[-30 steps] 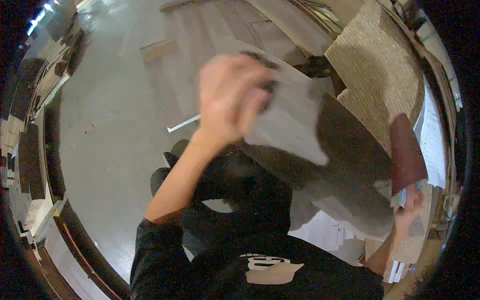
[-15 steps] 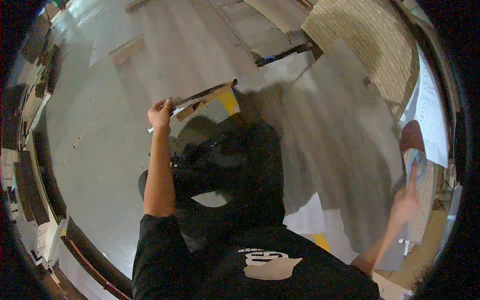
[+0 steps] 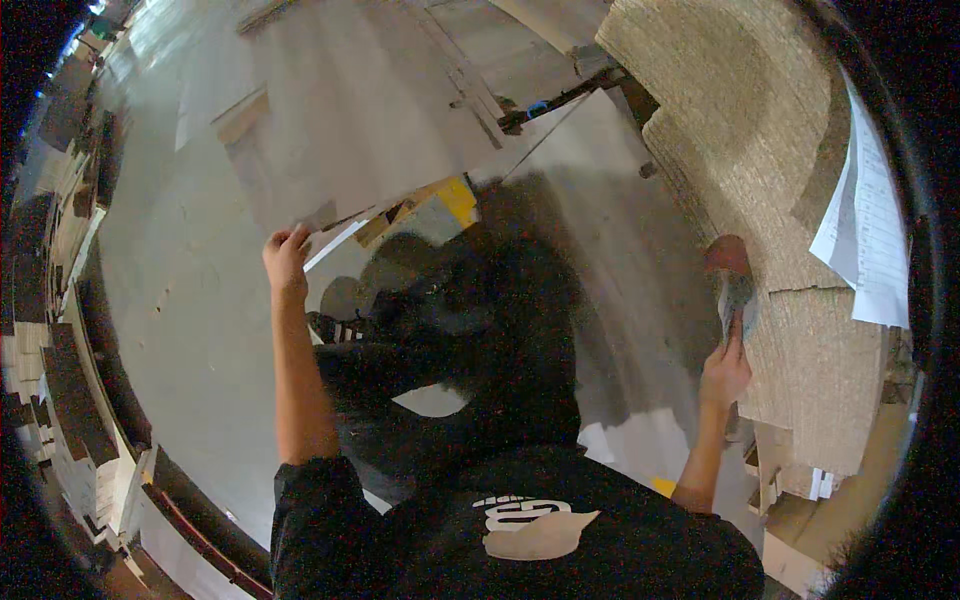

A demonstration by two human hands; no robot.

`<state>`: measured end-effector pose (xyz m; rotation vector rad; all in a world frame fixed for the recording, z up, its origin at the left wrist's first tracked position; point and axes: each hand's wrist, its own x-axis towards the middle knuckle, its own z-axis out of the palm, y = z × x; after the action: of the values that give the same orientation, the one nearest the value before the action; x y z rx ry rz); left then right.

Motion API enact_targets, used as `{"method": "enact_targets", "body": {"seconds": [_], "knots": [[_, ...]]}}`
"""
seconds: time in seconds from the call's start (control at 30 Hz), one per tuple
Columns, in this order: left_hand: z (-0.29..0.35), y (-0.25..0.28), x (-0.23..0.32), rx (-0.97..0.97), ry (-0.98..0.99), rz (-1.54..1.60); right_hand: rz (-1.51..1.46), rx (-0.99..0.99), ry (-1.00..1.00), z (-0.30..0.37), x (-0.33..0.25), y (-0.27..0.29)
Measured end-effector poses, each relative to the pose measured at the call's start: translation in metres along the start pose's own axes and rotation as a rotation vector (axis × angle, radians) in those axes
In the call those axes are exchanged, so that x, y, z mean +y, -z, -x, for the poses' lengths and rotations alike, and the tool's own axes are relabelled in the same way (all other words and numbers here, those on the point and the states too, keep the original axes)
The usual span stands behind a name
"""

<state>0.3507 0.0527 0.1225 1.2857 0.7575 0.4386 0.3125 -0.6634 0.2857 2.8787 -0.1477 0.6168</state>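
Observation:
My left hand (image 3: 287,262) pinches the near edge of a large grey-brown sheet (image 3: 370,110) that spreads away from me. In my right hand (image 3: 727,373) is a flat hand tool (image 3: 730,262) with a rounded reddish-brown end and a pale speckled part; the forefinger lies stretched along it. Its exact kind is not clear. The tool is over the right edge of a second grey-brown sheet (image 3: 620,250), beside a coarse-grained tan board (image 3: 740,120). Between the two sheets, a gap shows yellow and grey pieces (image 3: 457,200) underneath.
White papers with writing (image 3: 865,220) hang over the board's right side. Stacks of dark and pale boards (image 3: 75,370) line the far left beside the grey floor (image 3: 190,350). A small blue object (image 3: 537,107) lies in a dark gap at the top.
My right hand and the tool have swung left, away from the right rim. The right-hand sheet's edge has shifted left, baring more of the tan board. My left hand has moved slightly left.

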Motion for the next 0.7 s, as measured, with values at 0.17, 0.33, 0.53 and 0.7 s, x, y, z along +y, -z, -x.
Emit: {"method": "enact_targets", "body": {"seconds": [0.17,0.33,0.53,0.7], "knots": [[0.047,0.026,0.0,0.021,-0.001,0.601,0.047,-0.087,-0.075,0.012,-0.002,-0.022],[0.058,0.008,-0.028,0.079,0.249,1.011,0.049,-0.029,-0.052,0.01,-0.009,-0.043],[0.087,0.066,-0.054,0.034,0.022,0.673,-0.223,0.13,0.208,0.005,-0.045,-0.048],[0.17,0.158,-0.06,0.388,-0.356,0.392,-0.74,-0.112,0.356,-0.034,-0.095,-0.091]]}}
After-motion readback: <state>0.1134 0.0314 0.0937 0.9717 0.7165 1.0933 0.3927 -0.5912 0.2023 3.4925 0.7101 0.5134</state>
